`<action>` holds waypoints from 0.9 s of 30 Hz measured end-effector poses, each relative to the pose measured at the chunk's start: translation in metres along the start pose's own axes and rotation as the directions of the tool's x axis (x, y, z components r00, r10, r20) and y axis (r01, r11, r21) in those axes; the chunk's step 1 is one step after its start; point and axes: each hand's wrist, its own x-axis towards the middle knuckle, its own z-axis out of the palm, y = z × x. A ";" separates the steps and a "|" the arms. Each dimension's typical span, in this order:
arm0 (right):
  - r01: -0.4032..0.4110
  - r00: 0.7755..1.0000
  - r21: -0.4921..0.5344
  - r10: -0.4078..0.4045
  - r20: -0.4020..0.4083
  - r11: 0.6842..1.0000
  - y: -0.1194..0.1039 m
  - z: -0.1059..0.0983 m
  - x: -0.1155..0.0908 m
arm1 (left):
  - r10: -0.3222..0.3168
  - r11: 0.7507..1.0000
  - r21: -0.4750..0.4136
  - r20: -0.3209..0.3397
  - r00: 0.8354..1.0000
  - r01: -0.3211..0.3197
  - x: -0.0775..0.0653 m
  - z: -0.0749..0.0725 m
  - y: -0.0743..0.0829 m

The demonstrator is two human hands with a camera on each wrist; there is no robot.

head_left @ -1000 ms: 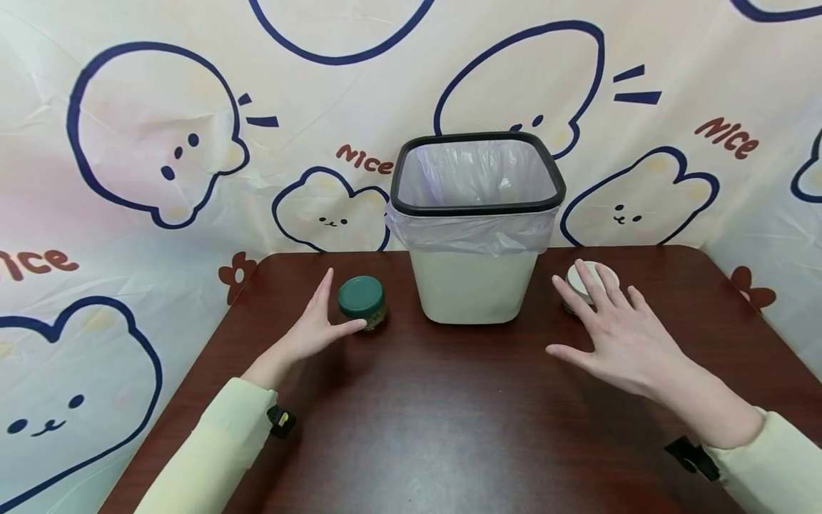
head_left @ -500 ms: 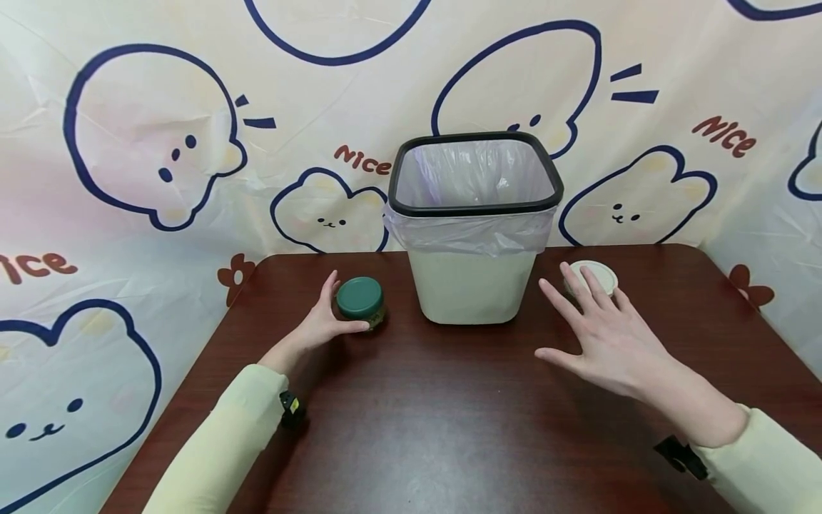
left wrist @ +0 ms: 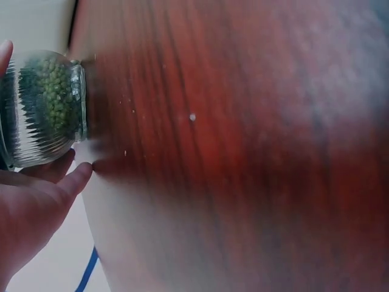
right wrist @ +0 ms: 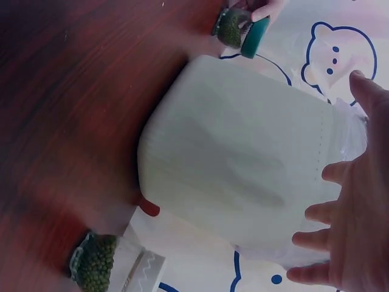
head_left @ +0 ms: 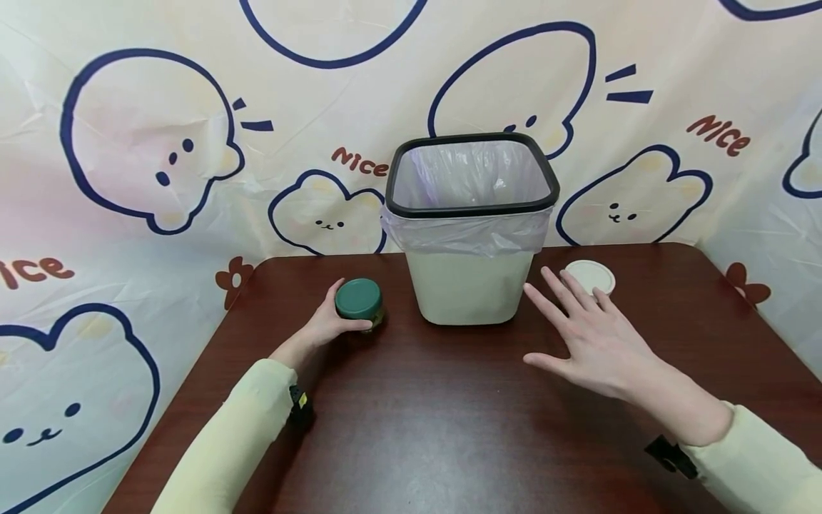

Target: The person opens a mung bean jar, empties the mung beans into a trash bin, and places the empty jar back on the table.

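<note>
The left hand (head_left: 323, 323) has its thumb and fingers curled round a green-lidded jar (head_left: 358, 297), which is upright near the far left corner of the table (head_left: 417, 421); the left wrist view shows green beans through its ribbed glass. The right hand (head_left: 594, 348) grips nothing, its fingers and thumb spread above the table, in front of a white-lidded jar (head_left: 591, 275) that stands close to the far edge, towards the far right corner. Green beans fill the lower part of that jar as well, and a zigzag line marks the side of its lid, too blurred to tell whether it is lettering. Between the two jars, by the middle of the far edge, stands a pale bin (head_left: 472, 293) with a black rim (head_left: 472, 211) and a translucent liner (head_left: 475, 234) folded over it. Behind the table hangs a cartoon-printed sheet (head_left: 289, 100), where the word "Nice" (head_left: 719, 135) reads in reddish brown beyond the far right corner; another "Nice" sits left of the bin.
</note>
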 end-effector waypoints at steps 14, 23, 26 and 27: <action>0.044 0.998 0.104 -0.047 0.030 0.994 -0.015 0.003 0.009 | 0.086 0.995 0.048 -0.042 0.995 -0.084 0.011 0.001 -0.014; 0.064 0.998 0.206 -0.061 -0.020 0.976 -0.021 0.009 0.013 | 0.138 0.990 0.035 -0.044 0.989 -0.137 0.029 -0.004 -0.047; 0.070 0.997 0.243 -0.059 -0.052 0.968 -0.023 0.013 0.015 | 0.170 0.985 0.041 -0.043 0.984 -0.169 0.028 -0.003 -0.049; 0.075 0.996 0.255 -0.060 -0.066 0.964 -0.023 0.015 0.016 | 0.177 0.984 0.043 -0.039 0.983 -0.175 0.027 -0.003 -0.049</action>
